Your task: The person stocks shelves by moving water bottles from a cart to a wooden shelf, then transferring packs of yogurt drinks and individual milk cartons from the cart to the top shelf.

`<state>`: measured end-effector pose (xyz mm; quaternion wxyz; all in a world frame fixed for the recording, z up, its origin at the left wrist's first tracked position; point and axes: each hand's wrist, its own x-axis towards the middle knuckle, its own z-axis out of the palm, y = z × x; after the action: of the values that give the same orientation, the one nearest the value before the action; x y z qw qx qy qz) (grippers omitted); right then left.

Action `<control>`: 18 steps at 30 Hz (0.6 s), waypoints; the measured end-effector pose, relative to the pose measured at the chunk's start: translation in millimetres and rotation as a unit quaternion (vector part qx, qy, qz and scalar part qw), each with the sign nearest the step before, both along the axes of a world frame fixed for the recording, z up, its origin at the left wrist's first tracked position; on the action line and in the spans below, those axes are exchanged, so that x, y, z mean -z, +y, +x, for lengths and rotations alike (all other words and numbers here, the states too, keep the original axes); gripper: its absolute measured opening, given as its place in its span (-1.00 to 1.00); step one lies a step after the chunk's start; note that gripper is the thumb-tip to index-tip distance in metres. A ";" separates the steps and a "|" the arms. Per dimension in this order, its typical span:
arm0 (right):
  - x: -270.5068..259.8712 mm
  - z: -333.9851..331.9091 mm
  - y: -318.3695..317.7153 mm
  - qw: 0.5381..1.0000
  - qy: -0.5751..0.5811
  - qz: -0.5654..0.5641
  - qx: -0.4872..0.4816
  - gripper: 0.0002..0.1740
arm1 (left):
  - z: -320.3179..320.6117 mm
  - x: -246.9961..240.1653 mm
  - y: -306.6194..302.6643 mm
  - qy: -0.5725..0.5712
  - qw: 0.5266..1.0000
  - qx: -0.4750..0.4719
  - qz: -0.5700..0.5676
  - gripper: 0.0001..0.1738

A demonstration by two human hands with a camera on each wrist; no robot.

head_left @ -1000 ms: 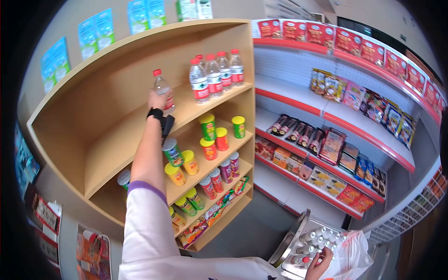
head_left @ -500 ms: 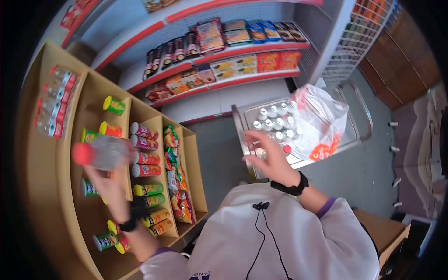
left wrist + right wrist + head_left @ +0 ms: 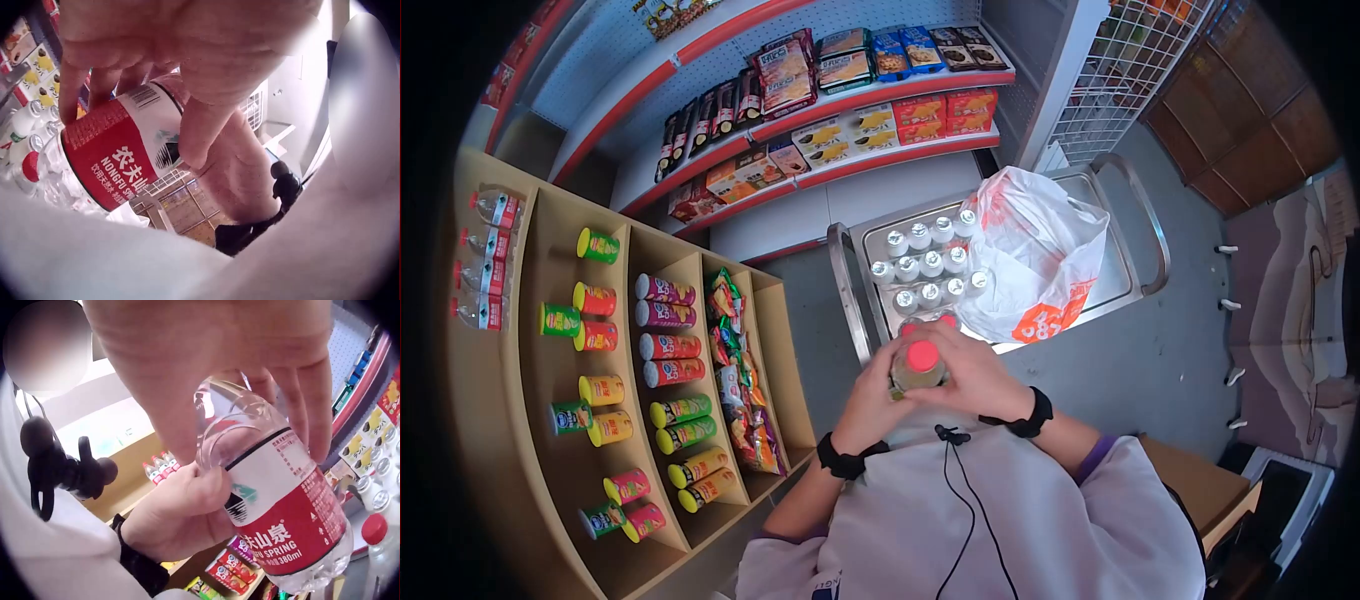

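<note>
A clear plastic bottle (image 3: 920, 375) with a red cap is held between both hands in front of the chest. My left hand (image 3: 868, 400) grips it from the left and my right hand (image 3: 985, 378) from the right. Its red and white label (image 3: 112, 150) faces the left wrist camera. The right wrist view shows the tilted bottle (image 3: 281, 506), with right fingers (image 3: 297, 394) behind its upper part and the left thumb (image 3: 215, 487) against its side. Another red-capped bottle (image 3: 381, 550) stands close by, at the near edge of the tray.
A metal cart (image 3: 1125, 265) holds several white-capped bottles (image 3: 930, 263) and a plastic bag (image 3: 1040, 250). At the left stands a wooden shelf (image 3: 550, 440) with bottles, snack cans and bags. Behind the cart is a shelf (image 3: 800, 180) of boxed snacks.
The bottle and my left hand have come from the wooden shelf to the chest. My right hand has moved from over the tray onto the bottle. The head view has turned toward the cart.
</note>
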<state>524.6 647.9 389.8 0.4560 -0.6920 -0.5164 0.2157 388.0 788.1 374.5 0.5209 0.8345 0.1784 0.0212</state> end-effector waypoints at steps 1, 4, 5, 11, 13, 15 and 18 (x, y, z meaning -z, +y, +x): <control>2.3 7.8 -6.2 0.999 -0.001 -0.014 0.034 -0.26 | 7.5 0.2 -6.2 -0.013 1.000 0.013 -0.025 -0.05; 10.5 42.0 -30.7 0.990 0.018 -0.050 0.132 -0.34 | 17.6 -11.3 -19.6 -0.031 0.999 -0.007 0.005 -0.04; 13.2 57.6 -37.3 0.977 0.039 -0.071 0.198 -0.36 | 18.4 -12.9 -20.2 -0.035 0.999 -0.012 0.023 -0.05; 81.8 167.7 -36.7 0.935 -0.098 -0.003 0.341 -0.34 | -21.4 -6.1 -10.4 0.000 0.992 -0.129 0.012 -0.56; 116.9 191.7 -28.3 0.926 -0.119 -0.021 0.356 -0.34 | -38.2 -4.5 -3.3 0.027 0.986 -0.165 -0.001 -0.55; 162.0 218.4 -17.0 0.931 -0.092 -0.055 0.349 -0.34 | -49.8 -6.3 2.1 -0.004 0.983 -0.177 0.044 -0.57; 247.2 252.1 -15.4 0.938 -0.094 -0.080 0.325 -0.31 | -74.0 -26.7 16.1 0.018 0.970 -0.232 0.075 -0.63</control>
<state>776.7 632.5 142.6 0.3936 -0.8734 -0.2853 0.0307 314.0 804.2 401.3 0.4342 0.8074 0.3742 0.1402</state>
